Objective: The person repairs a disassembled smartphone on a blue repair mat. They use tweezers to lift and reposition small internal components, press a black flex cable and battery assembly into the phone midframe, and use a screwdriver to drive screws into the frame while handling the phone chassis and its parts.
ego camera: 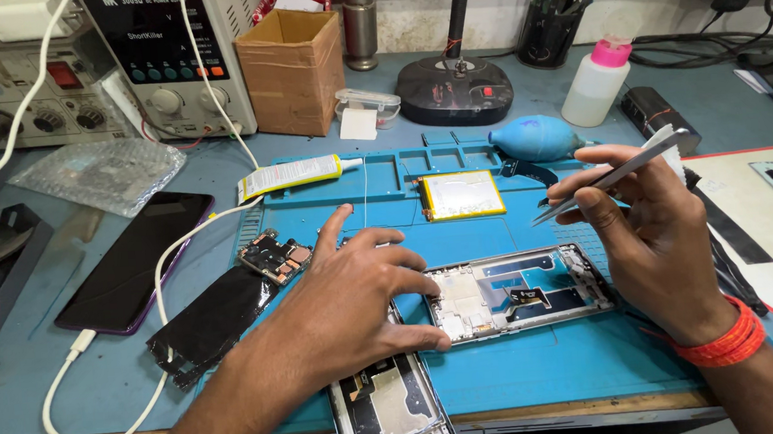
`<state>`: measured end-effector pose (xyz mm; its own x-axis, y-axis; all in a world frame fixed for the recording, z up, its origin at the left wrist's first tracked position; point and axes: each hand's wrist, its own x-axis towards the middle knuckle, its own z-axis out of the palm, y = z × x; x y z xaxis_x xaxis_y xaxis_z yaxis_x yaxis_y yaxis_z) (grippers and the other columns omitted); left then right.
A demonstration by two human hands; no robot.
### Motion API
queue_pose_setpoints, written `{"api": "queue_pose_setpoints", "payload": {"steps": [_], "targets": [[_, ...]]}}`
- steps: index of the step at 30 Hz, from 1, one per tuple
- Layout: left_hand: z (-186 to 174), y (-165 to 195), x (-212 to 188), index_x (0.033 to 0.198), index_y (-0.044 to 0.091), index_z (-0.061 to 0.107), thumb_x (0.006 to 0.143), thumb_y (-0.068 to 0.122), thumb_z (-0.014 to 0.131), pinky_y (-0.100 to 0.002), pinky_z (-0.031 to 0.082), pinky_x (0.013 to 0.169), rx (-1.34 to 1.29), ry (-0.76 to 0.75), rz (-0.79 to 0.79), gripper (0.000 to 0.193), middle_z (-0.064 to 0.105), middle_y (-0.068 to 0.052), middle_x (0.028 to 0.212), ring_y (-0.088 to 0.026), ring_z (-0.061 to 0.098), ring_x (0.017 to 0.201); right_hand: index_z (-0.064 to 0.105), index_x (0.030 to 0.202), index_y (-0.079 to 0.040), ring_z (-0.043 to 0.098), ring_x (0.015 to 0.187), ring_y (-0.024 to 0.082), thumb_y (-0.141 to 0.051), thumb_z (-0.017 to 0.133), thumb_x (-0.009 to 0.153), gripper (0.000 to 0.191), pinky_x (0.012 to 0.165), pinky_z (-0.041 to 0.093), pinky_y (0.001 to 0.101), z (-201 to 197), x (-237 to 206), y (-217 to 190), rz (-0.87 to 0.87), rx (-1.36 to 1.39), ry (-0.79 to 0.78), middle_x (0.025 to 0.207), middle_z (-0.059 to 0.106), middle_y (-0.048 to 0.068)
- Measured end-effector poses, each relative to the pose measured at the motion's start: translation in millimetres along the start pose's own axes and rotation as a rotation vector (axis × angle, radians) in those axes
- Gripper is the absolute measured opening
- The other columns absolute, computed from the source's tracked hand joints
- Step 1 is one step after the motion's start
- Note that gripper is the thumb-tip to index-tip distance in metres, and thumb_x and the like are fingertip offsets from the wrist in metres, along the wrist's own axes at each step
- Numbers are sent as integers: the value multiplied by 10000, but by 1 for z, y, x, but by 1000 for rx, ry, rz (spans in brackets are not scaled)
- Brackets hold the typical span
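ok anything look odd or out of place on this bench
One thing: the opened phone under the left hand hangs partly over the bench's front edge. A crumpled black sheet also lies off the blue mat. The right hand holds tweezers.

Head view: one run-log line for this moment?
left hand: steadies silver opened phone frame | right hand: holds metal tweezers above it | surface: blue work mat | nearby: yellow flat battery

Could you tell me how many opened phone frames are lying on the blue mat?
2: one frame between the left hand and right hand, another frame at the near edge below the left hand.
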<state>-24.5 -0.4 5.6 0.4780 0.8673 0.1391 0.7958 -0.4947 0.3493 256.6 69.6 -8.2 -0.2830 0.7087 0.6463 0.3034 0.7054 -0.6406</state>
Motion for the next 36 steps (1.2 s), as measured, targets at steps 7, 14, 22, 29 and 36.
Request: {"api": "queue_pose_setpoints", "payload": {"steps": [7,14,22,29,36], "targets": [[3,7,-3,1112,199,801,737,551,755,-675,-11,1195,68,15,-19,516,705,-57,1194,-295,413,1414,503,1217,17,754,1035,234,-69,569,1064,188,877,617,368,1,-1,1,55,158,5,1066,731,178],[7,11,-5,1111,200,804,768,518,746,-697,-24,1165,112,50,6,471,701,-93,1200,-326,411,1416,494,1204,14,757,1021,240,-60,573,1045,192,871,618,367,7,1,-2,61,170,-11,1054,731,188],[9,7,-10,1094,179,819,759,452,780,-693,-11,1163,-22,107,9,434,708,-63,1239,-336,418,1419,522,1107,-1,789,979,221,-53,573,1008,123,845,626,347,17,20,-21,139,222,-219,1012,763,159],[26,4,-16,1028,176,820,786,441,773,-752,-12,1162,5,164,-28,362,706,-43,1181,-325,408,1389,476,1129,-18,771,951,208,-77,548,1021,143,796,660,349,55,22,-16,236,423,-325,1028,733,137],[37,-8,-19,1038,175,825,803,443,782,-768,-32,1142,-48,214,34,359,720,-29,1205,-312,414,1405,460,1145,-43,762,936,198,-128,502,1031,148,740,690,358,64,13,-6,361,518,-340,1027,718,120]]}}
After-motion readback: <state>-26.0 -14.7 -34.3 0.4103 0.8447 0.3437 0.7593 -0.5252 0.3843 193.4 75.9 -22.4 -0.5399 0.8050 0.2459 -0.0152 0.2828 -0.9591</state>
